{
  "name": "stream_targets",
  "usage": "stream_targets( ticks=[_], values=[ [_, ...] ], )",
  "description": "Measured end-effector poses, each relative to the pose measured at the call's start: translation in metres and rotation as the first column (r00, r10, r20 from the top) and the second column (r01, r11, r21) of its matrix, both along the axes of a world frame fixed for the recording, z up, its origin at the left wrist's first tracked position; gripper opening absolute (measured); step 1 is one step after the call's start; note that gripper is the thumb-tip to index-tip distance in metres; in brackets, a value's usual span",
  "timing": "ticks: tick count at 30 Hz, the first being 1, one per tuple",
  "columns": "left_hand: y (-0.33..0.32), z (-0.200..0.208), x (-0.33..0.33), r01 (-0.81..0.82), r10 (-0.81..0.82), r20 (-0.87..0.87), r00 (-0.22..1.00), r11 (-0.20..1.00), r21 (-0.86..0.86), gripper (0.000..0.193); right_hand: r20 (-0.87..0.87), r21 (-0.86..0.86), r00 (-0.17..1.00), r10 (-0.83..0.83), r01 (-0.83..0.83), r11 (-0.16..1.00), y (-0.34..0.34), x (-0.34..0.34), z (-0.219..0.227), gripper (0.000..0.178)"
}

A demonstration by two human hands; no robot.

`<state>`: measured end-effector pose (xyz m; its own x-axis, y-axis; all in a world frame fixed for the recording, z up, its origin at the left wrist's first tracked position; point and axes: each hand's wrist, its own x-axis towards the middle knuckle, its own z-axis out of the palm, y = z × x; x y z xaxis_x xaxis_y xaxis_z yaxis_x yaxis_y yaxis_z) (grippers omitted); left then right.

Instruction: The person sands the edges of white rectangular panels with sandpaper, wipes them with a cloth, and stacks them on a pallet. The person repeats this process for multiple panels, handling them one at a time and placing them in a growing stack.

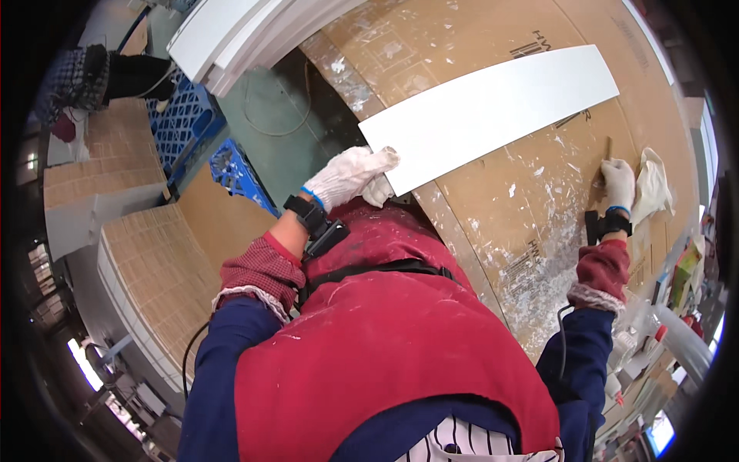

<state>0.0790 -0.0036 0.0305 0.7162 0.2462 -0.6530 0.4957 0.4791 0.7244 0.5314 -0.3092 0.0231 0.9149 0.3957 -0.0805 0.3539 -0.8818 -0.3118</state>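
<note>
A long white panel [493,115] lies slantwise across the cardboard-covered worktop [508,223]. Its near left corner sticks out past the worktop's edge, and my left hand [352,175], in a white knit glove, is closed on that end with the thumb on top. On the right, my gloved right hand [618,183] rests low over the cardboard, its fingers closed around a thin brownish stick-like tool [610,145]. The tool's tip points away from me; its exact kind does not show. Right beside that hand lies a crumpled off-white cloth [653,183].
White chips and dust litter the cardboard. More white panels [246,35] are stacked at the far left. Blue plastic crates [181,123] and stacks of boards [158,269] stand left of me. Another person [81,81] is at the upper left. Bottles and clutter fill the right edge.
</note>
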Motion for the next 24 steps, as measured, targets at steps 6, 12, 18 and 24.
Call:
stream_targets(
  ticks=[6,12,18,24],
  values=[
    [0.003,-0.001,0.001,0.047,-0.048,0.019,0.999,0.999,0.020,0.059,-0.050,0.559,0.762,0.646,-0.514,0.650,0.104,-0.188,0.062,0.030],
    [0.004,-0.002,-0.003,0.034,-0.026,0.093,0.995,0.996,-0.081,0.052,-0.029,0.193,0.052,0.998,-0.980,0.057,0.172,-0.252,0.065,0.042],
    [0.001,-0.009,-0.007,-0.012,0.035,0.149,0.988,0.988,-0.154,0.046,0.104,-0.008,-0.148,0.983,-0.989,-0.148,0.192,-0.250,0.046,0.037],
    [0.000,-0.002,-0.007,-0.030,0.061,0.161,0.985,0.982,-0.185,0.041,0.137,0.030,-0.248,0.959,-0.967,-0.254,0.196,-0.246,0.039,0.042]
  ],
)
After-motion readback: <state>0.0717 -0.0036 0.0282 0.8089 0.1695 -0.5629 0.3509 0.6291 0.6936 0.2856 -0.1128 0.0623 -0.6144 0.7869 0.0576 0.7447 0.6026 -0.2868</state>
